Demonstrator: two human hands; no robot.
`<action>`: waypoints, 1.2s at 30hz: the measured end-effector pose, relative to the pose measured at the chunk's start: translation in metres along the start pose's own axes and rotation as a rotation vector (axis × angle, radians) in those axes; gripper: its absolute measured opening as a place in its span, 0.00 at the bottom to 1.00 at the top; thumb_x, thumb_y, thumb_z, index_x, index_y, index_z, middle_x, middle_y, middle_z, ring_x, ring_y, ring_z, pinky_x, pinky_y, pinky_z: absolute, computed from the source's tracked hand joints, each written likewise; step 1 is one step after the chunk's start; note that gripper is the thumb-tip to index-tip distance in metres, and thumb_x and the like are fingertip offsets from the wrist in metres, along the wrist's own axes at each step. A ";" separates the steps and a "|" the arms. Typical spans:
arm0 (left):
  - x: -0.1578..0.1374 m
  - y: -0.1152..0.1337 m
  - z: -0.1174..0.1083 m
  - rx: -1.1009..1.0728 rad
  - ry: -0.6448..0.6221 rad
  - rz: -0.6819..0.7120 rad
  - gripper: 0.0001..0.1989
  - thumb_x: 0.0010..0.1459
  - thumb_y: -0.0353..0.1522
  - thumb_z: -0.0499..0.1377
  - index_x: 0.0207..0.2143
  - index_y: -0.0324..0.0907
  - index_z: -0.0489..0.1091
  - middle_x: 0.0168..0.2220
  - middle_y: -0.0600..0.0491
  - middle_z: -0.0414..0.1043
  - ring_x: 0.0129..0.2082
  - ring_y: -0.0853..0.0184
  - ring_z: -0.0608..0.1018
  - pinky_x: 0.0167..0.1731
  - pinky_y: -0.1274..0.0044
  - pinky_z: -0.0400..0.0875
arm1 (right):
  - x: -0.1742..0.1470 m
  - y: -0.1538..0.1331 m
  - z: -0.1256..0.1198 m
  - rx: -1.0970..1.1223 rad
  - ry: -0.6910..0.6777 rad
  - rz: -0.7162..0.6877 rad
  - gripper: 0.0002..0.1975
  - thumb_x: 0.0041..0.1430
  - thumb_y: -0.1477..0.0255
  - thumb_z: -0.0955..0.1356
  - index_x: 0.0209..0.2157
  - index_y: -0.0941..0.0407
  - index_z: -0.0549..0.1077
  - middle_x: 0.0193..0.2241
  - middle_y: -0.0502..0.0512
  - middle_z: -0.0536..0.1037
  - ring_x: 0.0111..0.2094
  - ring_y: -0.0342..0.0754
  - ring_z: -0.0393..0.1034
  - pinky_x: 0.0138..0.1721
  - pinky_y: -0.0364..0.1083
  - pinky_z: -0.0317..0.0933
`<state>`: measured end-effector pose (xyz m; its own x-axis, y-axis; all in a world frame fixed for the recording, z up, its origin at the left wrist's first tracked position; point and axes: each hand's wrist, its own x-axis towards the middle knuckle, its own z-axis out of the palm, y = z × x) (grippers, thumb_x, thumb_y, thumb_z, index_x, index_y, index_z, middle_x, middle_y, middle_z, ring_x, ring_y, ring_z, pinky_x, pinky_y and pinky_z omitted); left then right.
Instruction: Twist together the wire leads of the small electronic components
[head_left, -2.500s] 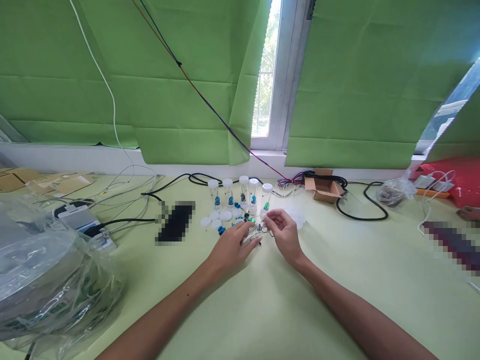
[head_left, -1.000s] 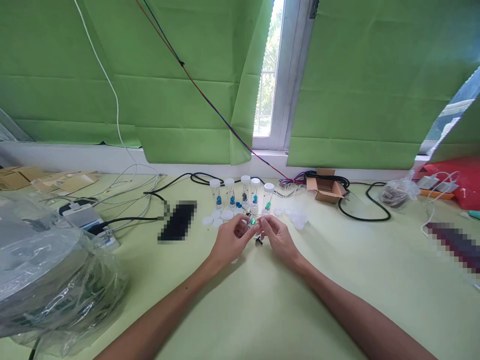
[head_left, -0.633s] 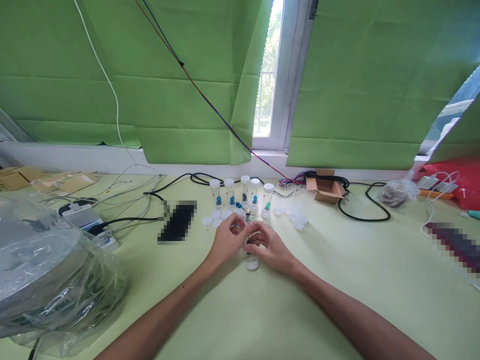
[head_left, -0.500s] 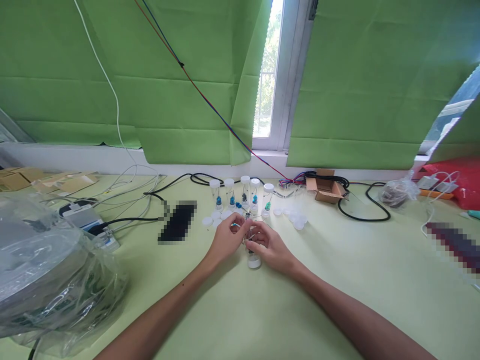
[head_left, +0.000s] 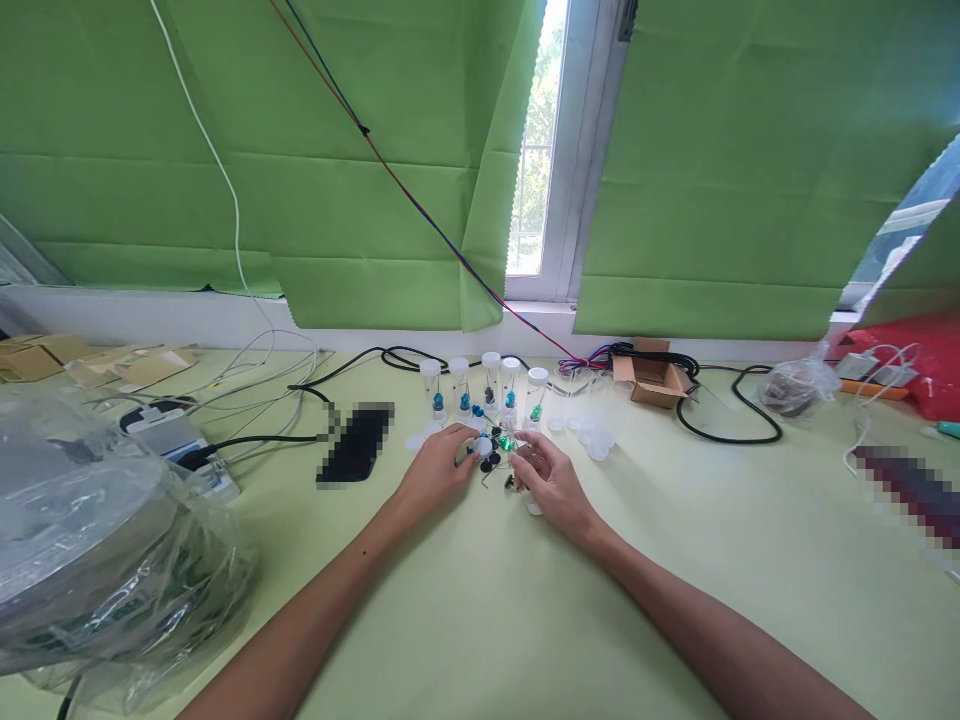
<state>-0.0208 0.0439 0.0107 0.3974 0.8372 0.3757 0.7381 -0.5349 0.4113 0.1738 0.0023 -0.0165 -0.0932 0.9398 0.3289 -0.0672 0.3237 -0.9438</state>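
My left hand (head_left: 439, 468) is closed, thumb and fingers pinching a small white cap (head_left: 484, 448). My right hand (head_left: 553, 485) curls round a clear plastic tube, mostly hidden by the fingers; its white end (head_left: 534, 507) shows below the palm. Between the hands lies a loose pile of small needle tips with green hubs (head_left: 506, 442) and black hubs (head_left: 491, 461), some with bent thin metal shafts. Behind the pile stand several clear tubes (head_left: 490, 378) with white tops, each holding needle tips with blue, black or green hubs.
Loose white caps (head_left: 598, 442) lie right of the tubes. Farther back are an open cardboard box (head_left: 652, 378) and black cables (head_left: 750, 438). At left sit a dark pixelated phone-like slab (head_left: 356, 443), a white power strip (head_left: 176, 445) and a big plastic-wrapped spool (head_left: 112, 560).
My hands have moved apart from their shared hold on the tube. The tube has shifted right with my right hand, and the pile of needle tips now shows between them.
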 end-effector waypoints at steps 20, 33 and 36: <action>0.001 0.001 0.007 0.093 -0.067 0.083 0.09 0.60 0.31 0.53 0.35 0.43 0.74 0.40 0.49 0.77 0.40 0.58 0.77 0.37 0.72 0.67 | -0.004 0.001 0.001 -0.168 -0.041 -0.048 0.18 0.61 0.64 0.66 0.51 0.55 0.66 0.32 0.51 0.68 0.30 0.44 0.66 0.32 0.44 0.65; 0.000 -0.001 0.008 0.047 0.002 -0.029 0.11 0.59 0.35 0.55 0.41 0.44 0.74 0.40 0.48 0.75 0.40 0.58 0.76 0.40 0.71 0.67 | -0.005 -0.004 0.001 -0.261 -0.043 -0.096 0.18 0.62 0.64 0.66 0.51 0.55 0.66 0.32 0.51 0.70 0.31 0.45 0.66 0.33 0.44 0.63; 0.001 0.001 0.005 0.011 0.063 -0.051 0.14 0.60 0.37 0.53 0.44 0.44 0.73 0.42 0.49 0.74 0.40 0.59 0.75 0.42 0.70 0.67 | -0.005 -0.004 0.001 -0.242 -0.042 -0.080 0.18 0.62 0.63 0.65 0.51 0.55 0.66 0.32 0.51 0.69 0.30 0.45 0.66 0.32 0.44 0.64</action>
<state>-0.0170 0.0446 0.0076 0.3245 0.8542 0.4063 0.7625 -0.4904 0.4220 0.1734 -0.0041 -0.0146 -0.1383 0.9063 0.3993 0.1637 0.4186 -0.8933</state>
